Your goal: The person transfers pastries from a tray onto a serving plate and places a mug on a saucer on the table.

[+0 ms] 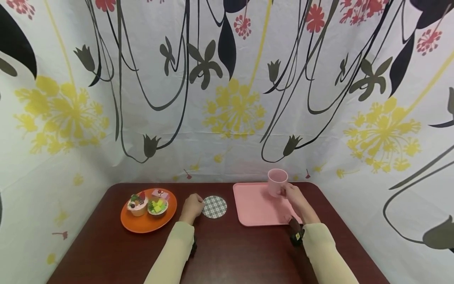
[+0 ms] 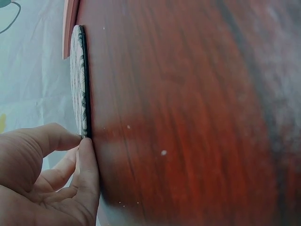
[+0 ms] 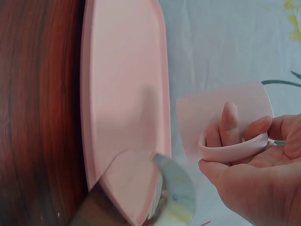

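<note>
At the table's middle, my left hand (image 1: 192, 207) pinches the near-left edge of a round checked coaster (image 1: 214, 207) between thumb and finger. The left wrist view shows this coaster (image 2: 80, 80) edge-on, with a dark underside, lying flat at the table surface. My right hand (image 1: 295, 199) grips a pink mug (image 1: 277, 182) by its handle, fingers through the loop. The mug is upright over the far right part of a pink tray (image 1: 253, 207). From the right wrist, a gap shows between the mug (image 3: 193, 117) and the tray (image 3: 124, 70).
On the left, an orange plate (image 1: 142, 227) bears a fruit-topped cup dessert (image 1: 137, 205), a bowl with green and yellow pieces (image 1: 157, 206) and a pink cake slice (image 1: 160, 193). A flower-patterned cloth (image 1: 234, 157) hangs behind the dark wooden table (image 1: 234, 252).
</note>
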The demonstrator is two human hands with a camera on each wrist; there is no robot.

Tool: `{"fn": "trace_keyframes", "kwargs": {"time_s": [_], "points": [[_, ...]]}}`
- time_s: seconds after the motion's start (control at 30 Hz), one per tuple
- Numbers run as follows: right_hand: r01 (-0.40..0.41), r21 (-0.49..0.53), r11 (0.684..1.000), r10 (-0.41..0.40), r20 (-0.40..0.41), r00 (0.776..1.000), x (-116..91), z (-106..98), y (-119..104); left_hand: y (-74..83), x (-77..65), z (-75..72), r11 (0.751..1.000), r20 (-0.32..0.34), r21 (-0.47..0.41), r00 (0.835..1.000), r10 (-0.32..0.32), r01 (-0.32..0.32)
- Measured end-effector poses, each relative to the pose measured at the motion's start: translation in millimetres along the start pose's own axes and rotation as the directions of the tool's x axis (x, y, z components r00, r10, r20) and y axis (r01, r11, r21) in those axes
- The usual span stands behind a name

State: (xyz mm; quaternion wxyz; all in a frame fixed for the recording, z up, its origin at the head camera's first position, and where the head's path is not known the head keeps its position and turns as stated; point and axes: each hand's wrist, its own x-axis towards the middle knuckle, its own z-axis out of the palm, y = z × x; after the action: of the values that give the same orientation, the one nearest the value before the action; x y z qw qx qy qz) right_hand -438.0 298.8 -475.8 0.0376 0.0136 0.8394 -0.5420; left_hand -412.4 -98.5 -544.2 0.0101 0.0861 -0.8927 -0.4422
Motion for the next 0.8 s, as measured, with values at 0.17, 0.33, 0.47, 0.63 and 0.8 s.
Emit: {"fn": "trace_keyframes", "kwargs": {"time_s": [0.17,0.33,0.47,0.63,0.8], "points": [[0.020,0.015,1.000,-0.019,-0.007,1.000,0.8,8.9,-3.1,0.9,-1.8,-0.2,1.000,0.001,-0.001,1.000,0.006,-0.006],[0.078,0.030,0.997,-0.077,-0.016,0.997,-1.7,18.1,-8.0,1.7,-3.3,0.1,1.000,-0.012,-0.004,1.000,0.000,0.000],[0.100,0.042,0.994,-0.099,-0.028,0.995,-8.2,25.5,-13.5,1.6,-3.9,0.3,1.000,-0.027,-0.011,1.000,0.001,-0.001],[0.047,0.051,0.998,-0.048,0.016,0.999,-14.6,34.6,-19.2,1.1,-3.5,1.5,1.000,-0.039,-0.013,0.999,0.005,-0.005],[0.038,0.087,0.995,-0.042,0.038,0.998,-15.3,43.2,-22.0,0.3,-1.7,2.2,1.000,-0.040,-0.015,0.999,0.004,-0.004]]}}
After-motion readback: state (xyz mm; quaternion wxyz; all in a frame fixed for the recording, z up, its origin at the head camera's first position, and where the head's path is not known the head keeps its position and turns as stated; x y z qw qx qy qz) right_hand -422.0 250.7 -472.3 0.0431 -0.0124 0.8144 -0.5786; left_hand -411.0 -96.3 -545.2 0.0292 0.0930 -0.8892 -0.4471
